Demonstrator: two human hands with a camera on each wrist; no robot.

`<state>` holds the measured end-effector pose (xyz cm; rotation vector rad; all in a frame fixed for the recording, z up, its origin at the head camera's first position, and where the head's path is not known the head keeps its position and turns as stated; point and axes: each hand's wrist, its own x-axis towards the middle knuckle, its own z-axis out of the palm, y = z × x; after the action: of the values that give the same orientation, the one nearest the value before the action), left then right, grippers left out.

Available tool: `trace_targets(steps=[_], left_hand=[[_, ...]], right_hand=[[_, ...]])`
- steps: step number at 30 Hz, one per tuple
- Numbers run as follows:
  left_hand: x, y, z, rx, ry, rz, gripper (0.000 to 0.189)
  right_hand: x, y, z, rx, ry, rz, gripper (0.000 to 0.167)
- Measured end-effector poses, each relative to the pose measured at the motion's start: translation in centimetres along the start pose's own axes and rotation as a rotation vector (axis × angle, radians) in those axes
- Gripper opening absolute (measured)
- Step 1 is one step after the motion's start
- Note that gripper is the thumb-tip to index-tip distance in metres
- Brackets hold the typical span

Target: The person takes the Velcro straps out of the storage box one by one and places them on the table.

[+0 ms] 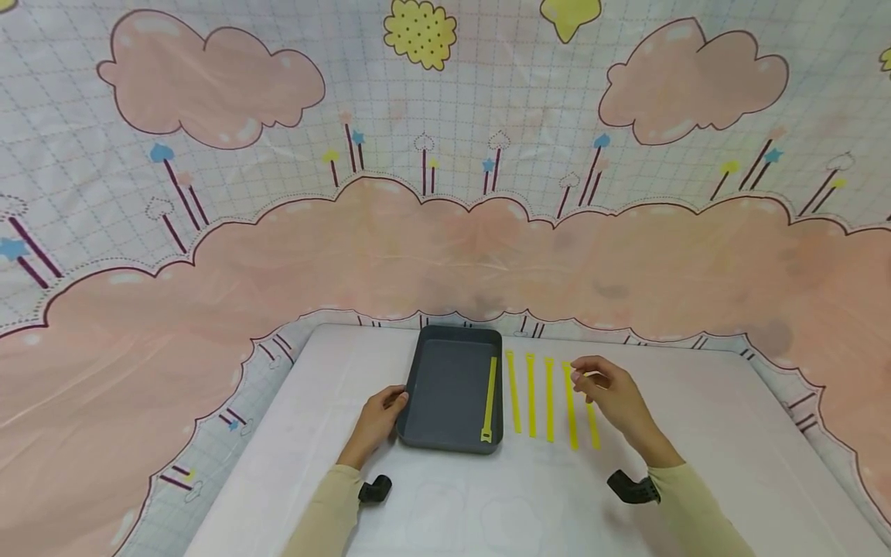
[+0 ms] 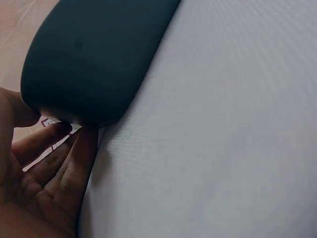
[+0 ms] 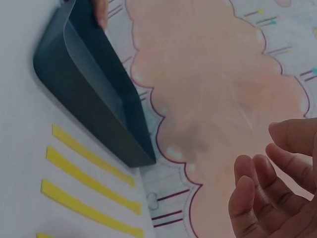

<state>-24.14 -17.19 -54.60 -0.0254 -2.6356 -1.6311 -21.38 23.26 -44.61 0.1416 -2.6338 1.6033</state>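
A dark grey rectangular tray [image 1: 445,387] lies on the white table, with one yellow cable strap [image 1: 490,398] along its right side; a slotted head shows at the strap's near end. My left hand [image 1: 376,424] holds the tray's left wall near the front corner, thumb and fingers against it in the left wrist view. To the right of the tray, several more yellow straps [image 1: 532,396] lie side by side on the table. Over the rightmost straps hovers my right hand [image 1: 618,401], fingers loosely bent, nothing between them; it partly hides those straps in the head view.
The white table [image 1: 459,503] ends at the back against a patterned cloth backdrop [image 1: 459,255] with pink clouds. A black wrist device [image 1: 376,489] is on the left wrist, another black device [image 1: 632,487] on the right.
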Motion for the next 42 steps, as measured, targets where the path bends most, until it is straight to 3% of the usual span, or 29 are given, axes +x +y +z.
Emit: trace_targets(steps=[7, 19, 31, 42], left_hand=[[-0.2, 0.2, -0.1, 0.002, 0.001, -0.008, 0.037], [-0.4, 0.2, 0.0, 0.006, 0.002, 0.002, 0.036], [-0.3, -0.1, -0.1, 0.001, 0.003, -0.006, 0.037], [-0.4, 0.2, -0.2, 0.012, 0.007, -0.001, 0.037]], right_hand=[[-0.4, -1.1, 0.8, -0.002, -0.024, -0.103, 0.025], [-1.0, -2.4, 2.3, 0.017, -0.043, -0.176, 0.023], [-1.3, -3.4, 4.5, -0.085, -0.026, -0.317, 0.018], [-0.3, -2.8, 6.9, -0.081, -0.064, -0.320, 0.019]])
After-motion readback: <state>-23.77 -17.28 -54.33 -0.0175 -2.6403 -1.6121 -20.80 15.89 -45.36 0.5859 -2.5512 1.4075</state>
